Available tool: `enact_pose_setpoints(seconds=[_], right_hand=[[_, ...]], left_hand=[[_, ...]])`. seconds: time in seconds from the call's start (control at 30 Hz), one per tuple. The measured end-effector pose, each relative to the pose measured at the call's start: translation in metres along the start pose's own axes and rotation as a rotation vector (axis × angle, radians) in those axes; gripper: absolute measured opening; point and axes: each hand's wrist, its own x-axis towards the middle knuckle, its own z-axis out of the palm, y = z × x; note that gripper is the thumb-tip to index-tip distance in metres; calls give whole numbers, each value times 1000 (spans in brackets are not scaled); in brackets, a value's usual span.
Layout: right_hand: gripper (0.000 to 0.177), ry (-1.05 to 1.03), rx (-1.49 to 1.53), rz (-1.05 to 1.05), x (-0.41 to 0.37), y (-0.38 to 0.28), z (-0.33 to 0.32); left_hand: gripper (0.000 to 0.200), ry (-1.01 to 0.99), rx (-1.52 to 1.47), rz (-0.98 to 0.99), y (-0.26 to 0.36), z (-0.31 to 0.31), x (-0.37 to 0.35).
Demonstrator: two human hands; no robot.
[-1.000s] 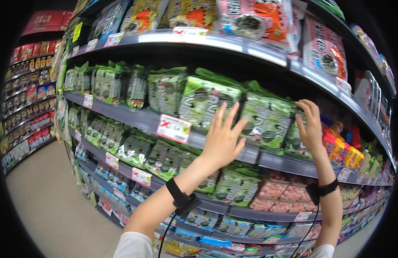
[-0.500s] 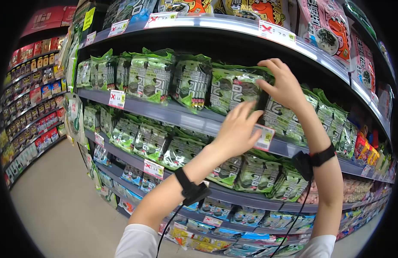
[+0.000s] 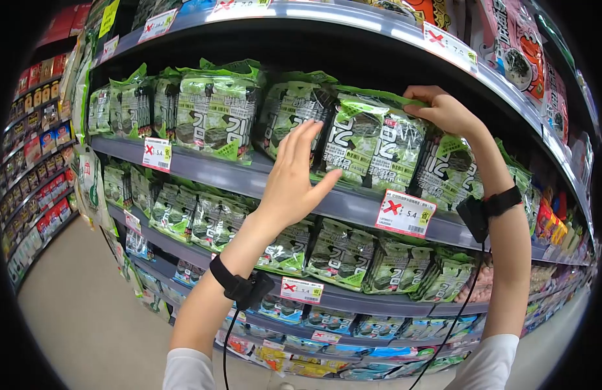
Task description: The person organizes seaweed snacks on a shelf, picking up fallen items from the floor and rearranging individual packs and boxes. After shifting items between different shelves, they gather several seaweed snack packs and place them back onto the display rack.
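Observation:
A green and black seaweed pack (image 3: 375,143) stands upright on the shelf between my two hands. My right hand (image 3: 444,114) grips its top right corner, with the fingers bent over the green edge. At the pack's left side, my left hand (image 3: 294,175) has its fingers stretched and its thumb apart, holding nothing. Its fingertips are in front of a neighbouring green pack (image 3: 284,117). More green packs (image 3: 216,114) stand to the left, and another (image 3: 447,172) is directly right of the gripped pack.
A price tag (image 3: 405,213) hangs on the shelf edge (image 3: 210,177) below the pack. The upper shelf edge (image 3: 353,18) runs above my hands. Lower shelves carry more green packs (image 3: 340,253). Dark devices with cables are strapped to both wrists. Another stocked shelf unit (image 3: 40,156) stands at far left.
The shelf appears closer. My left hand has moved left and away from the pack's middle. My right hand is now at the pack's top right corner, and the pack faces forward more fully.

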Motion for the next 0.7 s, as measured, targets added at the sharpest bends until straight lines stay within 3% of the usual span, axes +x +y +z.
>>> enact_pose_setpoints(seconds=[0.07,0.2,0.27,0.4,0.7], right_hand=[[34,6,-6,-46,5,8,-5],[47,74,297,181,31,26,-23],[48,-99,-430,88,40,36,-22],[50,-333,-454,196,42,19,-13],[45,-373,-517,187,63,40,-2]], left_hand=[[63,4,50,23,-3,9,3],[58,38,243,84,-2,15,8],[58,15,249,130,-5,17,7],[58,-55,313,164,1,21,6],[57,-18,309,161,-4,24,2]])
